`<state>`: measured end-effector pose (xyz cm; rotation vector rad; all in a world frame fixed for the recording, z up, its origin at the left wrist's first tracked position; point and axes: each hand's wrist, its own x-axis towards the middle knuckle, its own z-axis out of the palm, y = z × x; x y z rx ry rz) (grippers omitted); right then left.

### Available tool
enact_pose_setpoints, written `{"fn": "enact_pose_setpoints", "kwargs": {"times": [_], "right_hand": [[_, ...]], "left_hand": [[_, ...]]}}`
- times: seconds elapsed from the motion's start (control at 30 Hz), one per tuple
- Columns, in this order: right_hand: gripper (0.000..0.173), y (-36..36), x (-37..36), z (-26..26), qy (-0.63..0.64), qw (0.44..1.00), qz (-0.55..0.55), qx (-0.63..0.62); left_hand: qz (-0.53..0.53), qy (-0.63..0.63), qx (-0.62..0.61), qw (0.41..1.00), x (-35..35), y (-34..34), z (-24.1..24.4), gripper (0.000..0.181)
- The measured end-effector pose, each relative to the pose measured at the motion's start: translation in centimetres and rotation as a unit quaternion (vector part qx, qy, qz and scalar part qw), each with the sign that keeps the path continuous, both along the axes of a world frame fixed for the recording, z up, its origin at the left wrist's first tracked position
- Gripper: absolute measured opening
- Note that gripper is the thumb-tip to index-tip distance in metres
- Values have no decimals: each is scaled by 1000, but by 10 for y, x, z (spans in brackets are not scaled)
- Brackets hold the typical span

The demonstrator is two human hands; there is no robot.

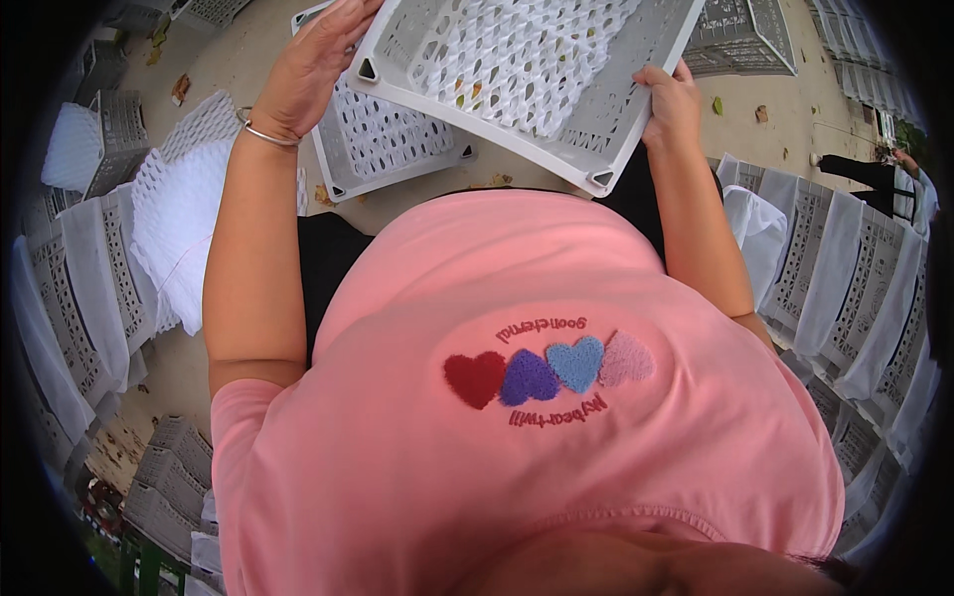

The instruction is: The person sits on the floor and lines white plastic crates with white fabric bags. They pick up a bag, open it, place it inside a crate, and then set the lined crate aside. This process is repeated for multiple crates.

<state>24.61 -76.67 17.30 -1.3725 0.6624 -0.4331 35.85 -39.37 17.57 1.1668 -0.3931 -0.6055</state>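
A light grey plastic crate (477, 112) is held tilted in front of me, its far part cut off by the top of the view. White foam netting (514, 67) lines its bottom, and a few small leaf bits show there. My right hand (671, 100) grips the right rim, thumb over the edge. At the left side my left hand (317, 71), with a metal bangle on its wrist, supports the crate; its fingertips are partly hidden. Beneath and to the left, a second grey crate (395, 182) with foam netting (399, 138) rests on the ground, partly covered by the first.
White foam netting sheets (186, 194) are heaped at my left, by cloth-draped crates (97, 290). More draped crates (820, 261) line my right. Other crates (734, 37) stand ahead on the concrete ground (768, 149), among fallen leaves. A person (883, 182) is at far right.
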Motion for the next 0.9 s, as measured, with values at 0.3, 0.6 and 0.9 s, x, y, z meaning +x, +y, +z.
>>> {"fn": "enact_pose_setpoints", "kwargs": {"times": [0.3,0.6,0.9], "right_hand": [[39,89,49,-52,4,979,203,15],[44,117,65,-59,53,961,266,-48],[44,125,62,-59,66,957,251,-129]], "left_hand": [[286,-90,175,938,-95,70,2,58],[355,-19,229,906,-116,87,-51,52],[434,-90,232,866,-118,84,-78,34]]}}
